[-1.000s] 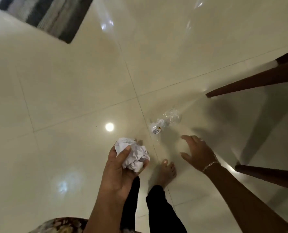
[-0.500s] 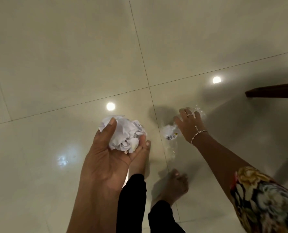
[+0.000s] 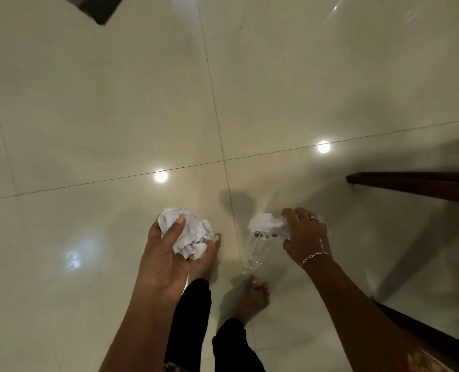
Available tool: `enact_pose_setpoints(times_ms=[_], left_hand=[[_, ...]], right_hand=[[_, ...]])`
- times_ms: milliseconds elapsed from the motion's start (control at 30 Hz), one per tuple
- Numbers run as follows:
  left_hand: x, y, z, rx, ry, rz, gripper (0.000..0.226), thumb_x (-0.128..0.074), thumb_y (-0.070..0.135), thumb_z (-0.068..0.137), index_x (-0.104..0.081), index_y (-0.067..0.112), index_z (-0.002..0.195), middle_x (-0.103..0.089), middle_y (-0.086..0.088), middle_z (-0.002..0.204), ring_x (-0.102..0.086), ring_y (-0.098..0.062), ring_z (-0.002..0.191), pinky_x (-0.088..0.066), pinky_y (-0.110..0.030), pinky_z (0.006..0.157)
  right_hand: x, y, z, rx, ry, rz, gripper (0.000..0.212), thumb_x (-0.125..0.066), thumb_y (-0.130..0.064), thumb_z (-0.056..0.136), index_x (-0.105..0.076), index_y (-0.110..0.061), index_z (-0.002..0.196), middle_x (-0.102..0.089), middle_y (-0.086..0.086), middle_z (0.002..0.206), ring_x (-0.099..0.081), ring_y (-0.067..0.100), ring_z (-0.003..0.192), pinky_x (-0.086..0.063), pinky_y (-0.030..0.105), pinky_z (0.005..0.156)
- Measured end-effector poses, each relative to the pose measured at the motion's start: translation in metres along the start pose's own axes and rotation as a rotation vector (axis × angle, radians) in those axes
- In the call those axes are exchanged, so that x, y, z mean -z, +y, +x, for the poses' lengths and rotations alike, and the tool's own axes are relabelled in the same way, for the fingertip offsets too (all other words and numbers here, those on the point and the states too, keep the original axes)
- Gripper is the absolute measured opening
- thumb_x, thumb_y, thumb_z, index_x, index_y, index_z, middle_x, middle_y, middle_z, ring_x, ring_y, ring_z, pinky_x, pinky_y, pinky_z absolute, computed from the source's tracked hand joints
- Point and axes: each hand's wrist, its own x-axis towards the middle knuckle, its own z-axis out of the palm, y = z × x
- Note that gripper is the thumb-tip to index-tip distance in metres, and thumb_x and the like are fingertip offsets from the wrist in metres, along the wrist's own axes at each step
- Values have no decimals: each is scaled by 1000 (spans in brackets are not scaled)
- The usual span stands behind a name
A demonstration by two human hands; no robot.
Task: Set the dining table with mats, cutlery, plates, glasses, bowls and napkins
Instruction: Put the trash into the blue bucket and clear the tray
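Count as sighted from the head view:

- Hands: two, the left hand and the right hand
- Crumpled white paper wad: one
- Clear plastic wrapper: one
- Bare feet: two, the left foot and the right foot
- Dark trouser legs: two, the left trouser leg and the right trouser leg
- Bracelet: one
- Ring: one
- Dark wooden furniture legs: two, the upper leg and the lower leg
- Round light spots on the floor: two, the near spot and the far spot
- Fainter smeared glare: one
- Dark rug corner: one
- Floor tiles meeting at the joint cross: four
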Motion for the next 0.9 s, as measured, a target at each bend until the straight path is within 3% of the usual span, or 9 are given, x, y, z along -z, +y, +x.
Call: enact_pose_setpoints(times_ms=[67, 133, 267, 433, 500, 600, 700, 800, 900], left_hand=[[-8, 1, -28, 12, -41, 38, 44, -81, 18, 63, -49, 7, 91, -48, -17, 81, -62, -22, 60, -52, -27, 50], [-25, 8, -62, 24, 9, 163, 24, -63, 11, 75, -53, 5, 96, -55, -20, 86, -65, -23, 61, -55, -31, 53], [-70, 50, -128, -22, -26, 239, 18, -54, 2, 86, -56, 9, 103, -60, -21, 86, -66, -21, 54, -54, -32, 49], [-128, 136, -204, -115, -206, 285, 24, -53, 2, 88, -52, 10, 110, -61, -19, 85, -65, -24, 56, -53, -34, 52], [-148, 169, -231, -139, -269, 330, 27, -55, 5, 87, -51, 11, 114, -62, -19, 91, -65, -24, 59, -53, -36, 58], [-185, 212, -267, -169, -328, 352, 36, -58, 8, 86, -48, 11, 121, -56, -18, 108, -66, -23, 62, -54, -41, 64], [-220, 242, -295, -219, -392, 393, 39, -59, 8, 86, -48, 12, 123, -56, -13, 113, -68, -25, 64, -55, -41, 63], [-255, 261, -311, -236, -428, 423, 38, -60, 8, 87, -49, 14, 122, -56, -12, 120, -66, -29, 72, -55, -39, 60], [-293, 272, -310, -218, -425, 450, 37, -62, 8, 87, -51, 18, 121, -54, -11, 126, -63, -34, 85, -56, -42, 59]], right_hand=[[45, -1, -23, -25, 45, 31, 63, -81, -5, 29, -62, -14, 89, -63, 8, 79, -63, 32, 69, -49, 34, 47], [96, -8, -44, -41, 97, 69, 66, -81, -7, 26, -63, -14, 89, -63, 7, 79, -64, 30, 68, -49, 32, 46], [197, -31, -85, -95, 173, 164, 77, -81, -13, 19, -59, -17, 93, -64, 3, 78, -64, 25, 64, -49, 30, 45], [308, -49, -110, -143, 217, 215, 96, -81, -30, 17, -45, -27, 106, -66, 0, 87, -67, 22, 67, -54, 29, 50], [363, -58, -117, -141, 241, 193, 92, -81, -32, 28, -44, -29, 112, -64, 2, 96, -67, 24, 76, -56, 34, 58], [441, -72, -125, -192, 307, 295, 75, -71, -22, 54, -47, -26, 125, -56, 1, 115, -60, 27, 101, -51, 38, 82], [490, -70, -125, -197, 405, 318, 75, -69, -26, 43, -47, -30, 115, -63, -3, 96, -66, 23, 81, -54, 31, 66], [537, -70, -120, -243, 425, 368, 68, -67, -23, 59, -45, -31, 123, -58, -1, 111, -59, 25, 98, -50, 31, 75], [572, -54, -106, -295, 508, 431, 67, -60, -27, 60, -37, -37, 123, -56, 2, 113, -56, 29, 104, -49, 37, 79]])
